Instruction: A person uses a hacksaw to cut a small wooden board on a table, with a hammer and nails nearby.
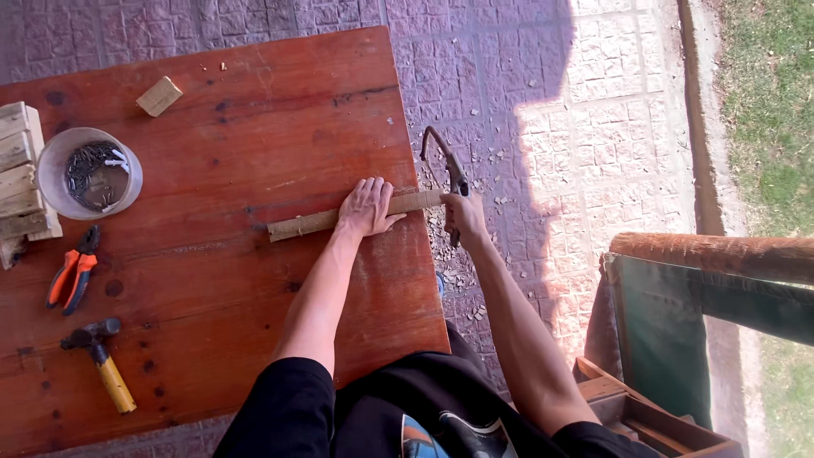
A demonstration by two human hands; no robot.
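Note:
My left hand (367,208) presses flat on a long thin wooden strip (305,223) that lies across the red-brown wooden table (220,271), its end sticking out past the table's right edge. My right hand (465,216) grips the handle of a hacksaw (445,165), whose blade sits across the overhanging end of the strip just beyond the table's edge.
A clear tub of nails (89,174), orange-handled pliers (75,271) and a yellow-handled hammer (102,360) lie at the table's left. A small wood block (158,96) and stacked slats (19,178) are also there. Wood chips litter the paving (475,280). A wooden chair (678,339) stands at right.

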